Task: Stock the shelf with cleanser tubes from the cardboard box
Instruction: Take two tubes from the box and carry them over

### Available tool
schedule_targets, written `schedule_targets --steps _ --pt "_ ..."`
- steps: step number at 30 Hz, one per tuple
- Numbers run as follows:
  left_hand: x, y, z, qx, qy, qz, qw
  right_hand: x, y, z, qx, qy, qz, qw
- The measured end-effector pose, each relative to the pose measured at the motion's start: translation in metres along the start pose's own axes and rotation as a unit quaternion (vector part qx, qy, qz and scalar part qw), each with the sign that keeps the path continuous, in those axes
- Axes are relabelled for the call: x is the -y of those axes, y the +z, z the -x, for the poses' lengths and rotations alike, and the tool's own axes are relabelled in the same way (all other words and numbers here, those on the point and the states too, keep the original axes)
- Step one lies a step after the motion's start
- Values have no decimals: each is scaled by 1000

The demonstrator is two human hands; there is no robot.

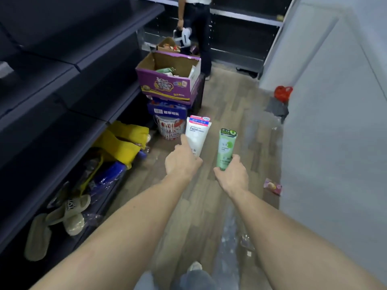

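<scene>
Left hand (181,162) grips a white tube (196,135), right hand (231,174) a green tube (226,149), both upright, likely ready for shelf (69,65) at left.

Both bare arms reach forward; the left hand (182,162) and right hand (232,174) each seem curled in a grip.

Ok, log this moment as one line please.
phase: carrying tubes | left hand: holds white tube | right hand: holds green tube | cardboard box: open, ahead | shelf: not yet stocked
</scene>
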State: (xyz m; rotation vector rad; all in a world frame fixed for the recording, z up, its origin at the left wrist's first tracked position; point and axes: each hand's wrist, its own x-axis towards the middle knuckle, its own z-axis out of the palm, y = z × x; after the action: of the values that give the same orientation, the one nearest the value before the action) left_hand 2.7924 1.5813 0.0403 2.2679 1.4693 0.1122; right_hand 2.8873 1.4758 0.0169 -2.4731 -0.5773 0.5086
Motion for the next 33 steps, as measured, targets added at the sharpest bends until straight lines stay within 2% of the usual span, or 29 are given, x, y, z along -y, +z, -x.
schedule_targets --steps 8,16,25,33 --pt "-59 52 -9 77 27 -14 997 -57 -22 -47 17 60 4 998" --pt "-113 97 -91 108 35 -14 993 -75 -39 -137 3 80 23 997" --pt "-178 115 -209 159 37 -20 986 -61 -56 -254 -6 111 38 993" --pt "-230 118 -298 168 21 -9 985 -32 -73 -364 2 89 52 995"
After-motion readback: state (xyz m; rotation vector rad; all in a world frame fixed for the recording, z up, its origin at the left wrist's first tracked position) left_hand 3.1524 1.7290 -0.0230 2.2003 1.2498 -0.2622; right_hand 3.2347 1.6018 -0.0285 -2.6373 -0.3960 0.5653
